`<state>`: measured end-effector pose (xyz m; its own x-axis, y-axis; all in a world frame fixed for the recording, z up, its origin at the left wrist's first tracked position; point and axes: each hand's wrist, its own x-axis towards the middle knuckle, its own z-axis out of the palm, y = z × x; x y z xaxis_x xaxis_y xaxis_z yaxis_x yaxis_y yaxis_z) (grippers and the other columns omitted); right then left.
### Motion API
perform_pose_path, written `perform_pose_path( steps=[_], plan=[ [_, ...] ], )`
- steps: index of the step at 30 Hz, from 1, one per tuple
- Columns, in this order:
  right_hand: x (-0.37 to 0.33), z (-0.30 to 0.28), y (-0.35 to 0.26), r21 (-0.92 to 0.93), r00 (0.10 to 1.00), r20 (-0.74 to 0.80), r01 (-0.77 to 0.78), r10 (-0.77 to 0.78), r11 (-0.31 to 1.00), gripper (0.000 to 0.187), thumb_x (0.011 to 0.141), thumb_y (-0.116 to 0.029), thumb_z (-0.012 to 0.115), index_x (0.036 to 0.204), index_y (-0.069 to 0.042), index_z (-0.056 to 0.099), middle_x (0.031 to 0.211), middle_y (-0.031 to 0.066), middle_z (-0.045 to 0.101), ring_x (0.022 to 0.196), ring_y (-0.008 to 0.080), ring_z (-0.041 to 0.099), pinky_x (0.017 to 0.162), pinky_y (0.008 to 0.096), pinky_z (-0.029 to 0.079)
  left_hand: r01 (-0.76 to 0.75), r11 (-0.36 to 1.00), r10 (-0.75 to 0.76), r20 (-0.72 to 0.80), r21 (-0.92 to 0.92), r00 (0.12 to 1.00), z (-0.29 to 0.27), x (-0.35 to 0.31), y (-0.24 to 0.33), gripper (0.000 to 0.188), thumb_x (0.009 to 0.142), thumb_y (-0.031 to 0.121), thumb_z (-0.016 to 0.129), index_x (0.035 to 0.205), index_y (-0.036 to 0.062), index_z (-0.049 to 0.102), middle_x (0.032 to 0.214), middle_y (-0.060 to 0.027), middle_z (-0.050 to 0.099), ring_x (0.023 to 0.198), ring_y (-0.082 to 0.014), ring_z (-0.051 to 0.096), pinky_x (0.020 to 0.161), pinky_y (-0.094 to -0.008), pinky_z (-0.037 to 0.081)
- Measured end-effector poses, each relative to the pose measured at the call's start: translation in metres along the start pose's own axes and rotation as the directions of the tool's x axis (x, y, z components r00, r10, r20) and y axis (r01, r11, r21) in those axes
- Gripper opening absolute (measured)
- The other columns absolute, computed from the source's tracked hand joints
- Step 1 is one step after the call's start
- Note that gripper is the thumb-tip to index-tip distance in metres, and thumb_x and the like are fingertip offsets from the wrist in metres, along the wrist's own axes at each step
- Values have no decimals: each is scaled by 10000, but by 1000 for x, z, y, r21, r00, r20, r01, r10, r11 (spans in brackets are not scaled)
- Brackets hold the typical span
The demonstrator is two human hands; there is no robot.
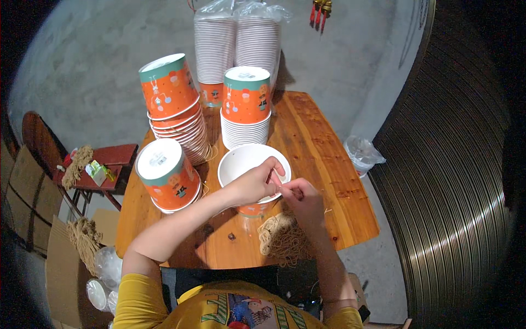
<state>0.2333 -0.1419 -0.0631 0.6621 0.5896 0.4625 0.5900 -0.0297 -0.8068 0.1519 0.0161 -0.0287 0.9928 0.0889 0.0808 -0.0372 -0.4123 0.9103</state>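
Note:
An upright paper bucket with a white inside and an orange outer wall stands before me on the wooden table. Over its near right rim, my left hand has its thumb and fingers drawn together. Close against it, my right hand pinches at the same spot. What lies between the fingertips is too small to make out. Below my right hand, a bundle of beige cord rests at the table's front edge. Part of the bucket's near side is hidden by my hands and left forearm.
Upside-down stacks of orange buckets stand at the left, near left and behind. Tall bagged stacks of white-rimmed buckets rise at the back. A red bench holds more cord. At the right is a ribbed metal shutter.

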Motion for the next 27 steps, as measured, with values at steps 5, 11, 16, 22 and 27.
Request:
perform_pose_path(
  steps=[5, 11, 16, 22, 27],
  plan=[
    [2, 2, -6, 19, 1000, 0, -3, 3, 1000, 116, 815, -131, 662, 784, -39, 599, 620, -34, 486, 568, 48, 432, 520, 214, 374, -58, 994, 58, 12, 97, 998, -1, -1, -5, 253, 844, 65, 607, 1066, 36, 489, 873, -43, 540, 861, -126, 524, 786, -251, 433],
    [2, 4, 0, 17, 1000, 3, 1, -1, 1000, 108, 816, -134, 660, 794, -44, 604, 619, -17, 518, 560, 57, 460, 518, 225, 396, -82, 949, 94, -26, 303, 995, -1, -4, -4, 163, 823, 123, 634, 957, 40, 596, 930, -111, 528, 913, -204, 530, 814, -297, 431],
    [0, 7, 2, -62, 995, -20, 95, -96, 994, 132, 818, -155, 668, 801, -42, 602, 608, 4, 528, 547, 74, 471, 511, 244, 402, -183, 906, 244, -117, 382, 963, 8, -7, -5, 120, 817, 119, 589, 870, 12, 570, 912, -184, 502, 869, -341, 526, 796, -383, 444],
    [-2, 6, -5, -141, 994, -41, 94, -101, 986, 156, 823, -175, 671, 795, -42, 593, 605, 43, 532, 523, 116, 485, 496, 274, 400, -134, 857, 288, -247, 498, 925, 23, -13, 0, 81, 851, 93, 534, 846, 13, 549, 882, -202, 522, 822, -392, 556, 732, -437, 466],
    [-4, 8, -6, -175, 992, -57, 101, -113, 979, 168, 827, -182, 673, 789, -41, 588, 595, 42, 518, 515, 117, 473, 491, 280, 393, -80, 908, 206, -273, 411, 940, 21, -14, -3, 105, 849, 104, 543, 849, -2, 548, 762, -177, 593, 724, -374, 599, 655, -424, 473]
  ],
)
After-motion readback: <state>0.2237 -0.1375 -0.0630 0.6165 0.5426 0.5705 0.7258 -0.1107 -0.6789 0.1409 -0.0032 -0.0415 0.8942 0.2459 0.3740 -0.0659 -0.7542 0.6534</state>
